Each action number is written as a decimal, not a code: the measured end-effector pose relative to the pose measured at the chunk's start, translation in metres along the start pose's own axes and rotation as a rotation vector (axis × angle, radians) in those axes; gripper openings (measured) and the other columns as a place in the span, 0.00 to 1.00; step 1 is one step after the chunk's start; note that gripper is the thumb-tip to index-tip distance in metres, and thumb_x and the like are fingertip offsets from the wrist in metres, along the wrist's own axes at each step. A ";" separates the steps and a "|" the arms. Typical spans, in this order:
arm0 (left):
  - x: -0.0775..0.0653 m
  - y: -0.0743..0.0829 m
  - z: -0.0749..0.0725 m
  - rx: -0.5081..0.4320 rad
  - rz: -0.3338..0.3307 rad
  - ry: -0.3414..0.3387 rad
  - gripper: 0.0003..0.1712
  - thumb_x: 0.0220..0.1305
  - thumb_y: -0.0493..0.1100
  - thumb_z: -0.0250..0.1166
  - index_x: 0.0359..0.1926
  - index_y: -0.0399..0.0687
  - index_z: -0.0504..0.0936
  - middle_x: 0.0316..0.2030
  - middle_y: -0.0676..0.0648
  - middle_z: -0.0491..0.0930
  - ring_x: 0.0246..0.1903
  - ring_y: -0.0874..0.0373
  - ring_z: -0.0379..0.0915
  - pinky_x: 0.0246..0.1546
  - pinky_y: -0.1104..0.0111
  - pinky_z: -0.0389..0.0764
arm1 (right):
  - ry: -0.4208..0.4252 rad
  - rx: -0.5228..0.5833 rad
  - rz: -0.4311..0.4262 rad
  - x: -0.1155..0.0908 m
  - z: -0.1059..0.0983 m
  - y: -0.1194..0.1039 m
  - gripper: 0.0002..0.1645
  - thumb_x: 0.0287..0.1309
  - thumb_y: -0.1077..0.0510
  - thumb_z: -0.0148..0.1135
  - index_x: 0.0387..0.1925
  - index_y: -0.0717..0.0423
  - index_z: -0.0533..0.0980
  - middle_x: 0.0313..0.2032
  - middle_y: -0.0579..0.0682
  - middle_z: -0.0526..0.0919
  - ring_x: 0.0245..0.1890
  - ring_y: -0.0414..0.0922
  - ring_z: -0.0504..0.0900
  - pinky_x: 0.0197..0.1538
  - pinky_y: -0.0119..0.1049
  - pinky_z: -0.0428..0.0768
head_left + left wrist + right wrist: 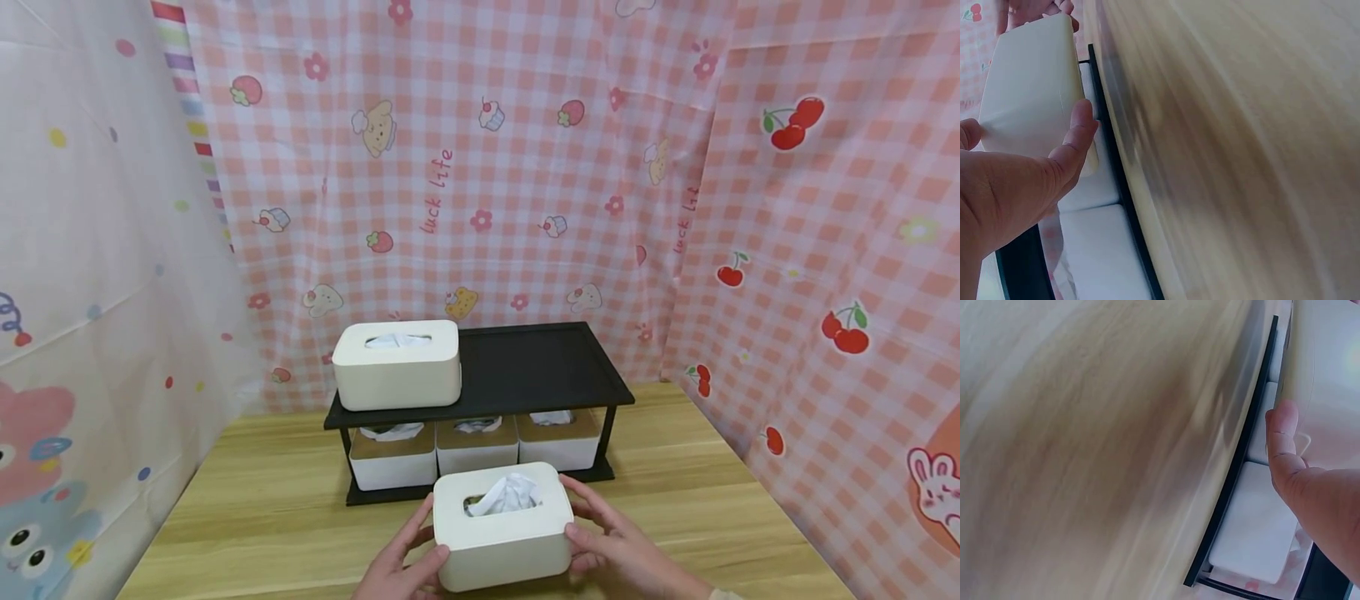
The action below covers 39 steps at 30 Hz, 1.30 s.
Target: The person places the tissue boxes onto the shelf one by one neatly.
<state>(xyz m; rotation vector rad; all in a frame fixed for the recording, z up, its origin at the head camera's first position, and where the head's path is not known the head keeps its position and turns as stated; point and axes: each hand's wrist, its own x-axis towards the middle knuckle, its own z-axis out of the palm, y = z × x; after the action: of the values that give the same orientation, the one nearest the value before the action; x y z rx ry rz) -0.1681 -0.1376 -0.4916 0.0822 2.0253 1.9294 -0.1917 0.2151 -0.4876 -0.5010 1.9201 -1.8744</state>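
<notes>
Between both hands is a cream tissue box (502,558) with a white tissue poking from its oval slot. My left hand (405,554) grips its left end, thumb at the front corner. The right end is held by my right hand (611,542), fingers at the back and thumb in front. In the left wrist view the tissue box (1029,94) appears raised above the tabletop, with the left hand (1016,187) on its near end. The right wrist view shows the right hand (1316,481) with a finger along the tissue box (1335,381).
Behind stands a black two-level rack (540,367). A second cream tissue box (397,375) sits on its upper left. Three white boxes with brown tops, such as the left one (393,462), fill the lower level. The wooden table (247,500) meets patterned curtains at the back and sides.
</notes>
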 end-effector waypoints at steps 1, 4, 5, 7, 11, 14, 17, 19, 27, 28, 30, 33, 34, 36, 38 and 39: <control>-0.001 0.001 0.001 -0.006 0.008 -0.004 0.56 0.74 0.57 0.70 0.87 0.48 0.46 0.74 0.11 0.52 0.46 0.44 0.88 0.44 0.49 0.92 | 0.000 -0.003 -0.001 -0.001 -0.001 -0.001 0.44 0.84 0.54 0.52 0.87 0.50 0.42 0.78 0.82 0.50 0.54 0.53 0.85 0.54 0.50 0.89; -0.002 0.005 0.004 -0.026 0.025 -0.020 0.55 0.74 0.55 0.69 0.87 0.50 0.46 0.74 0.12 0.52 0.46 0.44 0.88 0.44 0.49 0.91 | 0.006 -0.012 0.000 -0.003 -0.004 -0.004 0.43 0.84 0.53 0.51 0.87 0.49 0.43 0.78 0.81 0.51 0.55 0.53 0.85 0.56 0.51 0.88; -0.002 0.006 0.005 -0.032 0.027 -0.025 0.54 0.75 0.55 0.69 0.87 0.51 0.46 0.75 0.12 0.52 0.46 0.44 0.88 0.44 0.50 0.91 | 0.006 -0.013 -0.001 -0.004 -0.005 -0.005 0.43 0.84 0.53 0.50 0.87 0.48 0.43 0.78 0.80 0.51 0.55 0.53 0.85 0.56 0.51 0.88; -0.002 0.009 0.007 -0.036 0.031 -0.035 0.54 0.75 0.55 0.69 0.87 0.52 0.46 0.75 0.13 0.51 0.46 0.45 0.88 0.43 0.51 0.91 | 0.008 -0.012 -0.006 -0.006 -0.007 -0.006 0.42 0.84 0.53 0.50 0.87 0.48 0.42 0.78 0.79 0.52 0.55 0.53 0.86 0.56 0.51 0.88; -0.002 0.015 0.013 -0.037 0.048 -0.046 0.53 0.76 0.54 0.68 0.87 0.53 0.45 0.76 0.14 0.52 0.46 0.47 0.87 0.40 0.54 0.90 | 0.001 -0.010 -0.019 -0.011 -0.013 -0.008 0.42 0.85 0.54 0.48 0.87 0.48 0.42 0.78 0.77 0.54 0.55 0.53 0.85 0.56 0.50 0.88; -0.002 0.019 0.020 -0.036 0.066 -0.052 0.52 0.76 0.53 0.68 0.87 0.53 0.46 0.76 0.15 0.53 0.44 0.48 0.87 0.39 0.54 0.90 | 0.007 -0.015 -0.002 -0.015 -0.018 -0.010 0.41 0.85 0.54 0.48 0.87 0.47 0.42 0.77 0.75 0.56 0.56 0.54 0.85 0.57 0.49 0.88; -0.002 0.024 0.027 -0.041 0.082 -0.058 0.52 0.76 0.53 0.68 0.87 0.53 0.46 0.76 0.16 0.54 0.42 0.49 0.86 0.39 0.54 0.90 | 0.020 -0.026 0.017 -0.020 -0.023 -0.014 0.41 0.85 0.53 0.47 0.88 0.46 0.42 0.76 0.73 0.57 0.56 0.54 0.85 0.58 0.49 0.87; -0.001 0.027 0.032 -0.041 0.092 -0.057 0.51 0.76 0.52 0.68 0.87 0.55 0.47 0.76 0.17 0.55 0.40 0.50 0.85 0.40 0.54 0.90 | 0.029 -0.028 0.029 -0.023 -0.026 -0.017 0.41 0.85 0.53 0.47 0.87 0.45 0.42 0.76 0.73 0.56 0.56 0.54 0.84 0.58 0.49 0.87; -0.001 0.044 0.043 0.004 0.118 -0.066 0.49 0.77 0.52 0.66 0.88 0.57 0.48 0.76 0.22 0.59 0.39 0.50 0.85 0.39 0.56 0.89 | 0.035 -0.049 -0.003 -0.035 -0.038 -0.029 0.40 0.85 0.55 0.46 0.87 0.41 0.44 0.73 0.61 0.63 0.57 0.54 0.83 0.58 0.47 0.87; -0.001 0.046 0.043 0.005 0.118 -0.070 0.49 0.78 0.52 0.66 0.88 0.58 0.48 0.76 0.22 0.59 0.38 0.50 0.84 0.39 0.56 0.88 | 0.034 -0.048 -0.008 -0.035 -0.039 -0.031 0.39 0.85 0.55 0.46 0.87 0.39 0.45 0.72 0.58 0.65 0.57 0.54 0.84 0.58 0.46 0.87; -0.002 0.050 0.044 0.005 0.118 -0.077 0.49 0.78 0.52 0.66 0.88 0.58 0.48 0.76 0.23 0.60 0.38 0.51 0.84 0.40 0.58 0.88 | 0.026 -0.043 -0.025 -0.037 -0.042 -0.033 0.38 0.85 0.56 0.45 0.87 0.36 0.47 0.71 0.53 0.66 0.57 0.53 0.85 0.57 0.45 0.87; -0.003 0.057 0.046 0.019 0.124 -0.084 0.49 0.78 0.53 0.66 0.88 0.59 0.48 0.77 0.24 0.60 0.35 0.52 0.83 0.40 0.59 0.88 | 0.011 -0.041 -0.042 -0.039 -0.045 -0.039 0.38 0.86 0.57 0.44 0.87 0.36 0.46 0.70 0.48 0.67 0.57 0.52 0.87 0.58 0.45 0.87; -0.003 0.059 0.046 0.025 0.126 -0.084 0.49 0.78 0.53 0.66 0.88 0.60 0.48 0.77 0.23 0.60 0.35 0.53 0.82 0.40 0.59 0.88 | 0.009 -0.042 -0.043 -0.040 -0.046 -0.041 0.38 0.86 0.57 0.44 0.87 0.36 0.46 0.70 0.47 0.67 0.58 0.52 0.87 0.58 0.45 0.87; -0.004 0.064 0.047 0.045 0.136 -0.083 0.49 0.78 0.53 0.66 0.88 0.60 0.49 0.77 0.23 0.60 0.33 0.53 0.81 0.40 0.59 0.88 | 0.007 -0.050 -0.048 -0.040 -0.047 -0.045 0.39 0.86 0.57 0.43 0.87 0.38 0.44 0.70 0.46 0.68 0.58 0.52 0.87 0.58 0.45 0.87; -0.005 0.068 0.048 0.064 0.154 -0.083 0.48 0.78 0.53 0.66 0.88 0.60 0.49 0.77 0.24 0.60 0.33 0.54 0.81 0.41 0.58 0.88 | 0.012 -0.065 -0.054 -0.041 -0.049 -0.049 0.39 0.86 0.57 0.44 0.88 0.39 0.43 0.71 0.46 0.68 0.58 0.52 0.86 0.58 0.45 0.87; -0.005 0.070 0.048 0.073 0.164 -0.082 0.48 0.78 0.54 0.66 0.88 0.61 0.49 0.77 0.24 0.60 0.33 0.54 0.81 0.41 0.58 0.88 | 0.018 -0.072 -0.055 -0.041 -0.050 -0.052 0.39 0.86 0.57 0.44 0.88 0.39 0.44 0.71 0.46 0.68 0.58 0.52 0.86 0.58 0.45 0.87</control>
<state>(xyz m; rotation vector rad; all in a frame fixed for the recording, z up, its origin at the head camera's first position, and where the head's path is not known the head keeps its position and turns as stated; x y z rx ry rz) -0.1633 -0.0875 -0.4231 0.3500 2.0918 1.9128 -0.1843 0.2770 -0.4337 -0.5658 2.0105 -1.8549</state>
